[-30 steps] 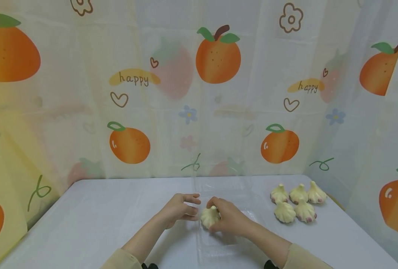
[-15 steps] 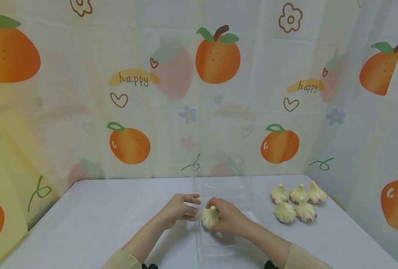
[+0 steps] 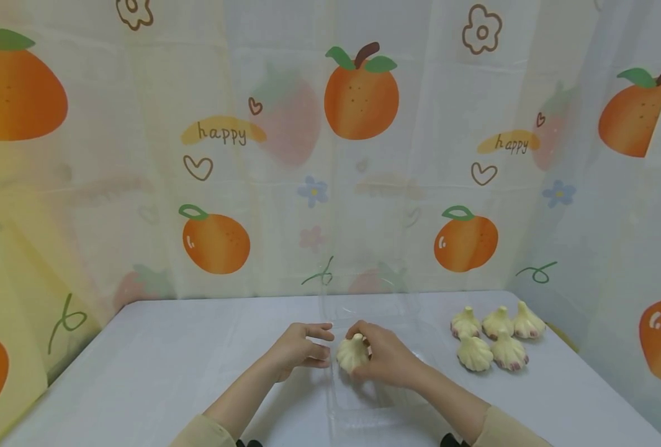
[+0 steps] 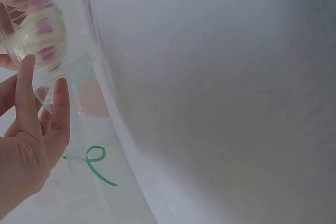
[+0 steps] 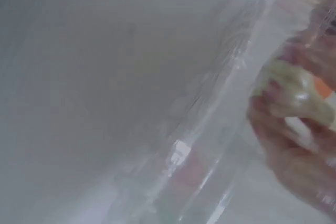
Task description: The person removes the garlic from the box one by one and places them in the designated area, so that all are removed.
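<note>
My right hand (image 3: pixel 390 357) grips a pale garlic bulb (image 3: pixel 352 354), its fingers curled round the far and near sides. The bulb is upright, stem on top, at the left part of a clear plastic box (image 3: pixel 358 400). In the left wrist view the garlic bulb (image 4: pixel 46 38) shows purple patches through the plastic. Just left of the box is my left hand (image 3: pixel 295 351), its fingers loosely extended toward the wall; whether they touch it I cannot tell. The right wrist view is blurred, with the garlic bulb (image 5: pixel 289 87) in the hand behind clear plastic.
Several garlic bulbs (image 3: pixel 492 341) sit in two rows at the right of the white table (image 3: pixel 168 360). The box's raised clear lid (image 3: pixel 369 304) stands at its far side. A fruit-printed curtain (image 3: pixel 364 186) hangs behind and beside the table.
The right hand has risen a little and shifted slightly right, with the garlic bulb in its grip. My left hand has stayed nearly in place.
</note>
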